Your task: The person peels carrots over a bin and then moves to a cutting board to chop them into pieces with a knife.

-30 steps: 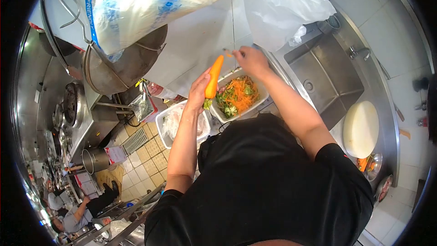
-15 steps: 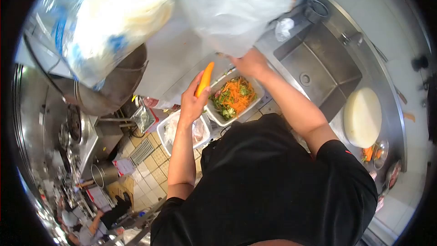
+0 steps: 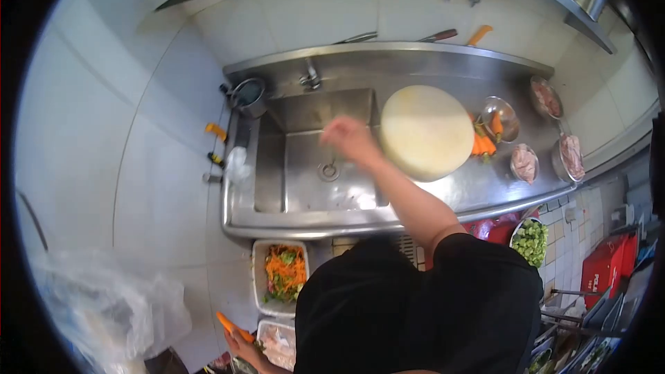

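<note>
At the lower left my left hand (image 3: 242,348) is closed around a carrot (image 3: 234,327), beside two white tubs. One tub (image 3: 259,270) holds shredded carrot and greens; the other (image 3: 267,323) holds something pale. My right hand (image 3: 348,140) hangs over the steel sink (image 3: 312,187), blurred, and whether anything is in its fingers cannot be made out. Right of the sink lies a thick round white board (image 3: 427,131). Beside it are several carrots (image 3: 483,142) and a steel bowl (image 3: 509,121) with a carrot in it.
Bowls of raw meat (image 3: 524,164) stand on the right of the counter. A faucet (image 3: 311,76) and a dark pot (image 3: 248,97) are behind the sink. Clear plastic bags (image 3: 118,305) hang at lower left. Chopped greens (image 3: 530,241) fill a container below the counter.
The view has swung right toward the sink and counter. My right hand has moved from beside the vegetable tub to over the sink. My left hand still holds the carrot.
</note>
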`<state>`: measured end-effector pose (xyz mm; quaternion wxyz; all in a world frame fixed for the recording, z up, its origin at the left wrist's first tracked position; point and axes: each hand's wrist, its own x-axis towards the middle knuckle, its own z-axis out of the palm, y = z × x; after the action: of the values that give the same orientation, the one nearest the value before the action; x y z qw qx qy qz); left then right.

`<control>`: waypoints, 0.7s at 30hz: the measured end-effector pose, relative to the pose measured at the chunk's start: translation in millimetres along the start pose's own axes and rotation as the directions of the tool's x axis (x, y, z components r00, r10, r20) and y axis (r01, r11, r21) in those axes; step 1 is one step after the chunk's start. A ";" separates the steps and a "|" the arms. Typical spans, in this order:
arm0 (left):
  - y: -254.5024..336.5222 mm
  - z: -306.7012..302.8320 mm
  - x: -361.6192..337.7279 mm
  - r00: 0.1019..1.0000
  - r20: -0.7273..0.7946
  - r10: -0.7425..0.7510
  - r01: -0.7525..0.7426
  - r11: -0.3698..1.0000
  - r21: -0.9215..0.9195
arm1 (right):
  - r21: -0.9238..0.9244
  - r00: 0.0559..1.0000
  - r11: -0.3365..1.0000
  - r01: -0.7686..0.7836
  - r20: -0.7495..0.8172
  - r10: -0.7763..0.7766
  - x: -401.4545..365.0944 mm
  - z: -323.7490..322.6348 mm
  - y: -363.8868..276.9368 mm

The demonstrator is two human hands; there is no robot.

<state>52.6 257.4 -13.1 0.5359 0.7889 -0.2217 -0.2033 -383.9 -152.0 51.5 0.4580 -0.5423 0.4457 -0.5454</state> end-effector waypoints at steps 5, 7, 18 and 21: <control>52.1 64.0 8.4 0.985 0.172 0.006 -0.030 0.990 0.139 | 0.423 0.689 0.710 0.563 -0.714 -0.121 124.6 -234.1 -77.8; 71.9 105.5 15.3 0.972 0.230 -0.041 0.010 0.991 0.133 | 0.527 0.717 0.595 0.607 -0.685 -0.125 179.5 -316.8 -91.5; 162.2 283.5 -28.9 0.834 0.533 0.141 -0.212 0.974 0.074 | -0.022 0.715 0.893 0.449 -0.592 -0.373 368.3 -379.2 -96.1; 168.5 292.7 -39.7 0.809 0.577 0.113 -0.188 0.980 0.072 | 0.726 0.845 0.500 0.473 -0.534 -0.024 345.2 -361.6 -110.9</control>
<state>-165.5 3.7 47.4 0.4088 0.7039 -0.4457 -0.3725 -744.5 -474.8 218.6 0.4545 -0.1714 0.1379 -0.8631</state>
